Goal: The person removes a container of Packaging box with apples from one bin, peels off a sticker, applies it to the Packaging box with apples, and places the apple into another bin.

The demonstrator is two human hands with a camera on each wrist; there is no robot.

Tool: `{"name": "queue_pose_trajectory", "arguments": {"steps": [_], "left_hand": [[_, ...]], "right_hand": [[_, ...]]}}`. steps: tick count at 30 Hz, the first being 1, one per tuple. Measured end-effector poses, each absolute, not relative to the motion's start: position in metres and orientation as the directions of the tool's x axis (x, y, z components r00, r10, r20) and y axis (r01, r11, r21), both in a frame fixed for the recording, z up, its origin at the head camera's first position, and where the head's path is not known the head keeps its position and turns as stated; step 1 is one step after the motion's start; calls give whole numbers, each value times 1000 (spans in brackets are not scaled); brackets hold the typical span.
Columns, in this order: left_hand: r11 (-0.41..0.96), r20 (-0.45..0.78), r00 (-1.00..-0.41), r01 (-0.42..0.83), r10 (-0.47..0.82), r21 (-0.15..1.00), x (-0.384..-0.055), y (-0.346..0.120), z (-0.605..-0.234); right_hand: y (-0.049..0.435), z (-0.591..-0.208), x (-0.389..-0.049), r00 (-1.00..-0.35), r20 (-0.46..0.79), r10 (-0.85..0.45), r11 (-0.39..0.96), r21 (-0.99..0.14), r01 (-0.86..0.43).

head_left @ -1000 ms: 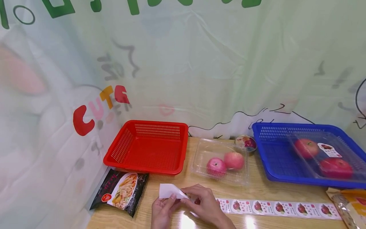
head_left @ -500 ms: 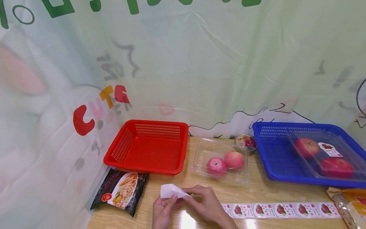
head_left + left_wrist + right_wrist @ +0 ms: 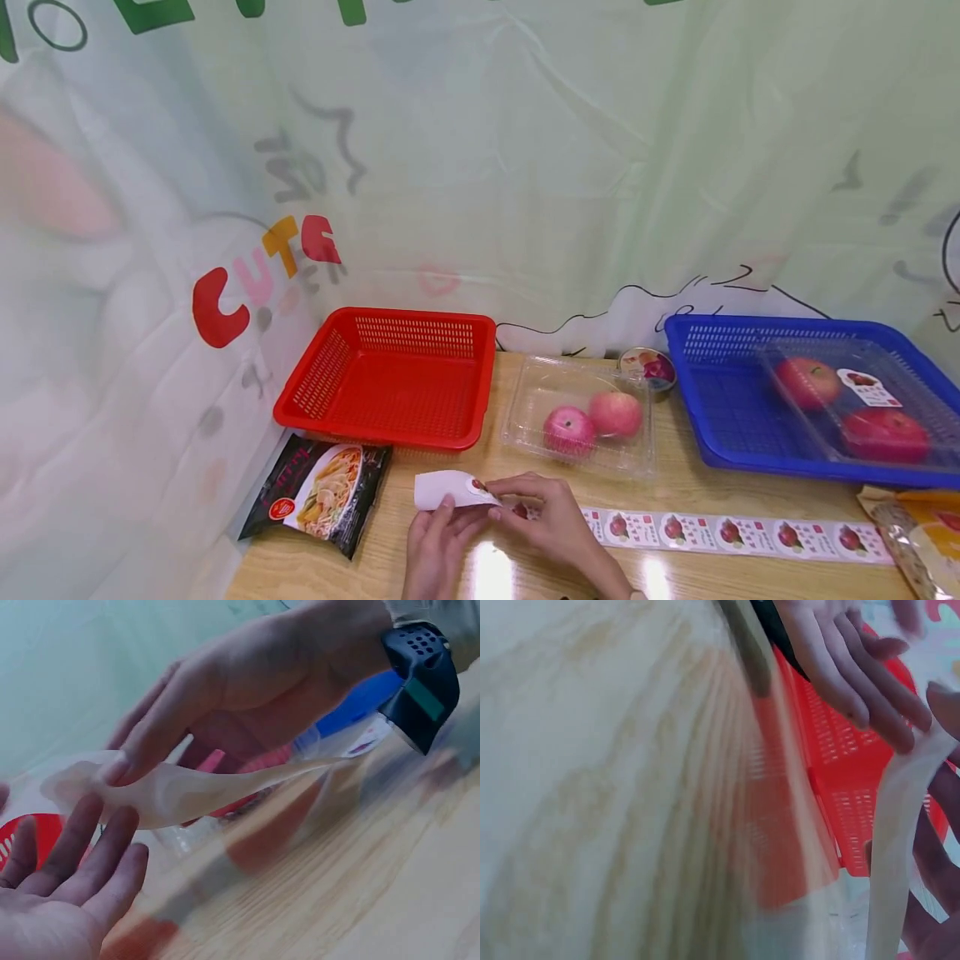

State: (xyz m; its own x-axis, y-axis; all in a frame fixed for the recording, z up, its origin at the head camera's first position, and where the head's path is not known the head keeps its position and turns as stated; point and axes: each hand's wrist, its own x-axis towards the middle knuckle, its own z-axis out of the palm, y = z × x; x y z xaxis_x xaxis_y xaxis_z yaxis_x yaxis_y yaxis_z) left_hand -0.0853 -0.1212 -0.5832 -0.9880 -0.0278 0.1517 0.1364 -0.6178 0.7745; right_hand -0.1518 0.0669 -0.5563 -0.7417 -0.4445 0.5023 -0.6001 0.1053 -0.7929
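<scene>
A strip of printed fruit stickers (image 3: 673,530) runs along the table, and its raised left end curls up with the white backing (image 3: 437,490) showing. My left hand (image 3: 437,546) holds that end, thumb in front and fingers behind. A sticker with a red fruit print (image 3: 477,486) shows at the curled edge. My right hand (image 3: 553,518) pinches the strip there between thumb and fingers. In the left wrist view, the right thumb (image 3: 116,769) presses on the pale backing (image 3: 187,791), and the left fingers (image 3: 82,855) meet it from below.
Behind the hands sits a clear clamshell box (image 3: 517,417) with two apples. A red basket (image 3: 382,433) stands back left above a black noodle packet (image 3: 322,492). At right, a blue basket (image 3: 705,417) holds another labelled apple box (image 3: 825,433). A small tin (image 3: 648,367) and an orange-brown bag (image 3: 918,537) are nearby.
The strip's raised end has turned so that a printed sticker face shows by the right fingers. The right hand has shifted slightly right. The head view has tilted a little.
</scene>
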Motion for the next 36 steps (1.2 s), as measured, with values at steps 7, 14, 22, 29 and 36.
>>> {"name": "queue_pose_trajectory", "arguments": {"steps": [7,14,22,29,36], "left_hand": [[-420,94,-978,166,-186,892,-85,-109,-581],[-243,256,-915,338,-313,909,-87,-107,-581],[-164,358,-885,417,-296,894,-85,-108,-583],[-140,274,-922,321,-274,937,-84,-109,-580],[-163,167,-946,217,-277,962,-83,-112,-576]], "right_hand": [[59,-557,-152,-648,631,-427,83,-687,-722],[57,-556,-150,-653,632,-418,114,-676,-728],[57,-556,-148,-667,630,-398,181,-658,-730],[57,-558,-150,-654,674,-343,240,-610,-755],[56,-561,-151,-694,674,-252,303,-626,-718]]}}
